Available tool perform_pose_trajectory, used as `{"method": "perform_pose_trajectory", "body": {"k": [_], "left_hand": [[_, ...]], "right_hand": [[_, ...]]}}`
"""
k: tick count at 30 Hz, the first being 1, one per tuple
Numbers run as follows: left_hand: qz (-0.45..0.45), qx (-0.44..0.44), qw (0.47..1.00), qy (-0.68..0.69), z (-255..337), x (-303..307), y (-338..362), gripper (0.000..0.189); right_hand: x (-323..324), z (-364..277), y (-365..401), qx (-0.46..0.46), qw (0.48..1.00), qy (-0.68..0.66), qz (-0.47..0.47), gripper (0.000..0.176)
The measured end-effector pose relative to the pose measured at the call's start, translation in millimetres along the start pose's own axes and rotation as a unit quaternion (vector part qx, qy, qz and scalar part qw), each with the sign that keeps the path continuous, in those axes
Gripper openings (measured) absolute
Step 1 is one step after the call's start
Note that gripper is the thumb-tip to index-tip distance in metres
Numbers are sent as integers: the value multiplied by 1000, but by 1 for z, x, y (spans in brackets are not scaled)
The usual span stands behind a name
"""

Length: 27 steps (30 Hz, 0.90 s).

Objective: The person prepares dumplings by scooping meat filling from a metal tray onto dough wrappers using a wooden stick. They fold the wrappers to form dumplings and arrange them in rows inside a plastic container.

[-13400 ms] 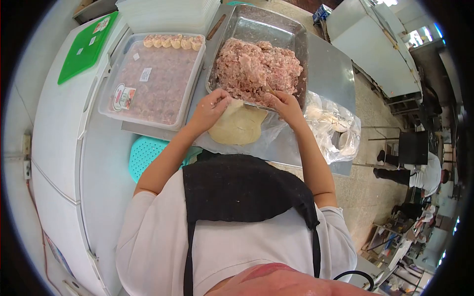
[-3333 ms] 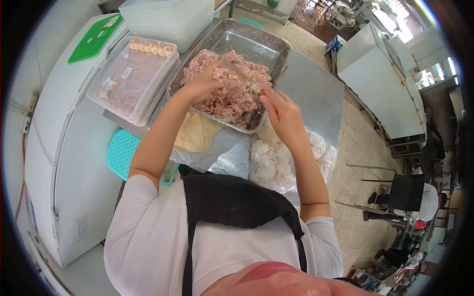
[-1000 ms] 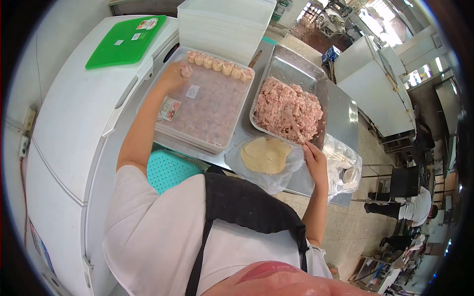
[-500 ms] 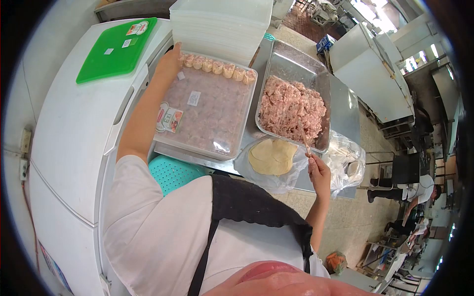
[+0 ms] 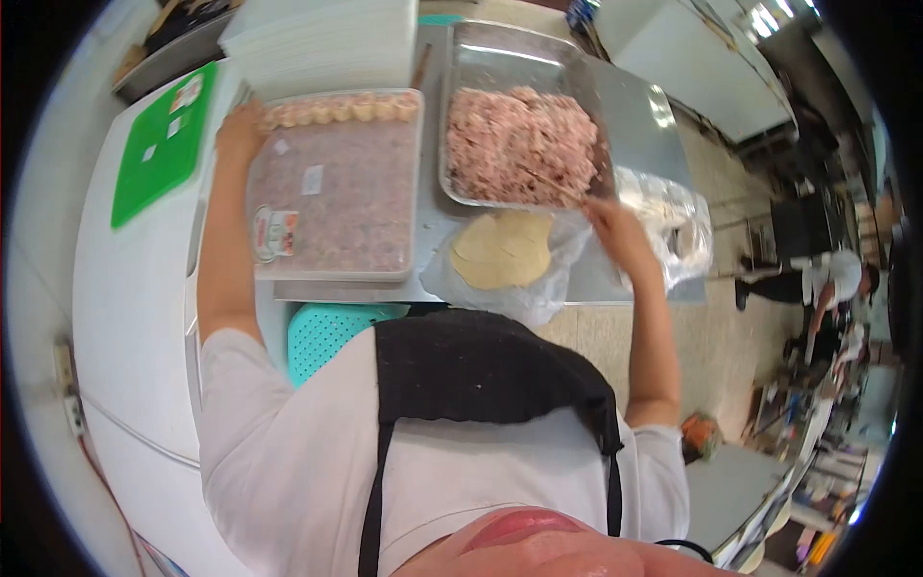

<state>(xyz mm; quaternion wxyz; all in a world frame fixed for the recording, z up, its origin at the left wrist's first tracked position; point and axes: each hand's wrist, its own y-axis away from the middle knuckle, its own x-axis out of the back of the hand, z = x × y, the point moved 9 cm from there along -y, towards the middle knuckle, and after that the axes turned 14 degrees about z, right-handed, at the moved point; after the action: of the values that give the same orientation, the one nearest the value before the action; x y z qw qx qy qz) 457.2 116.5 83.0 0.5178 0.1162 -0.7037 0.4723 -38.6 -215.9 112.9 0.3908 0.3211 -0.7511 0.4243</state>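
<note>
My left hand is at the far left corner of a clear plastic tray, its fingers smeared by motion. A row of wrapped meat dumplings lines the tray's far edge, and more pale pink shapes show dimly through its bottom. My right hand is closed around a thin, stick-like spatula, whose far end is in ground meat. That meat fills the near part of a steel pan. Round yellow dumpling wrappers lie on a plastic bag just left of my right hand.
Stacked translucent trays stand beyond the dumplings. To the left, a green lid lies on a white freezer. A turquoise perforated stool sits below the steel table. A clear bag is at right; another person works farther off.
The view has shifted, so the table things appear farther left and higher. The spatula has tipped from steep to slanting across the meat. My left hand stays by the tray corner.
</note>
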Motion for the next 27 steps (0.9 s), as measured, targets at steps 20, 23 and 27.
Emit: {"method": "perform_pose_trajectory", "body": {"k": [20, 23, 27], "left_hand": [[-46, -85, 894, 437, 438, 37, 205, 26], [-47, -34, 891, 450, 426, 34, 209, 16], [-48, 99, 881, 460, 404, 48, 209, 16]], "right_hand": [[-28, 77, -40, 226, 951, 162, -134, 18], [-46, 69, -14, 245, 959, 73, -122, 20], [-50, 98, -14, 158, 976, -84, -120, 33]]}}
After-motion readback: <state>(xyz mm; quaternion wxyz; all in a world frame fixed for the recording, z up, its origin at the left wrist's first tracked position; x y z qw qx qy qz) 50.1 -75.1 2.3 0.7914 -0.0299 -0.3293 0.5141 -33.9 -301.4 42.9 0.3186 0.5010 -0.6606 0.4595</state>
